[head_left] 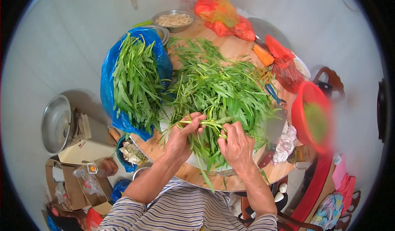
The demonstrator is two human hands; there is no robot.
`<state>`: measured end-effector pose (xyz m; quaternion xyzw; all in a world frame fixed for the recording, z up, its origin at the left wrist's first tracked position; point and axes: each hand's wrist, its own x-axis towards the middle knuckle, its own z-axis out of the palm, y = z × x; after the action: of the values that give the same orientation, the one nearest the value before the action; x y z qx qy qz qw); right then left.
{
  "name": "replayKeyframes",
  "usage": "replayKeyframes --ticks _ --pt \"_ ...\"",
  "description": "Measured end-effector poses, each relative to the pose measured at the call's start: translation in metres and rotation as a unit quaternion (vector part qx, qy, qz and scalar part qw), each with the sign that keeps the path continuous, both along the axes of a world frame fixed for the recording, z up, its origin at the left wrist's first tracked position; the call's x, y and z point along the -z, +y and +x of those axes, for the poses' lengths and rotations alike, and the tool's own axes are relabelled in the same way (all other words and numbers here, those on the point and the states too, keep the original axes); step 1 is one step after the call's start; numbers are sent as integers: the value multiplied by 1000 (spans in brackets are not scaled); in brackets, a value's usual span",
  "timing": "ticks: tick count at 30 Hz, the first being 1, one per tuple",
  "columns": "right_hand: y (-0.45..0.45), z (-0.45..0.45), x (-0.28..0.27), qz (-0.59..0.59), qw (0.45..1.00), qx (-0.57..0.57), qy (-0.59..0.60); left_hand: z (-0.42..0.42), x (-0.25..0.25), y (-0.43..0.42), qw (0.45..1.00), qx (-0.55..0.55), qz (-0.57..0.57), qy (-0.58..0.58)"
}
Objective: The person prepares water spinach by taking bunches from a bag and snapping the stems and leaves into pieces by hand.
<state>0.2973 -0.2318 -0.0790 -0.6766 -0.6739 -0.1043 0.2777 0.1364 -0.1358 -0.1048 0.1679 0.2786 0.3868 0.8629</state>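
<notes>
Over the near side of a round wooden table, my left hand (183, 138) is closed round a few green stems of water spinach (210, 123). My right hand (238, 146) pinches the same stems a little to the right, its thumb and fingers pressed together. Under and beyond both hands spreads a large loose heap of water spinach (218, 82), with long narrow leaves. A pale plate or board shows partly beneath it. Left of the heap, a blue plastic bag (108, 76) lies open with more water spinach (138, 78) in it.
A cleaver (275, 128) lies right of the heap, beside garlic (286, 142) and a jar (303, 155). A red basin (299, 115) holds greens. Farther back are a carrot (263, 55), red bags (224, 17) and a metal bowl (173, 27). Boxes (78, 185) stand at lower left.
</notes>
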Motion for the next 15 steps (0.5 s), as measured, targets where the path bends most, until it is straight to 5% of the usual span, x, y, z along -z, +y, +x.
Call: replayKeyframes --ticks 9,11,15 --pt "19 -19 16 66 972 57 220 -3 4 -17 999 -34 16 -11" --pt "23 -24 14 14 933 84 348 -4 5 -17 998 -53 45 11" --pt "29 -29 12 9 921 78 382 -9 7 -18 994 -79 81 5"
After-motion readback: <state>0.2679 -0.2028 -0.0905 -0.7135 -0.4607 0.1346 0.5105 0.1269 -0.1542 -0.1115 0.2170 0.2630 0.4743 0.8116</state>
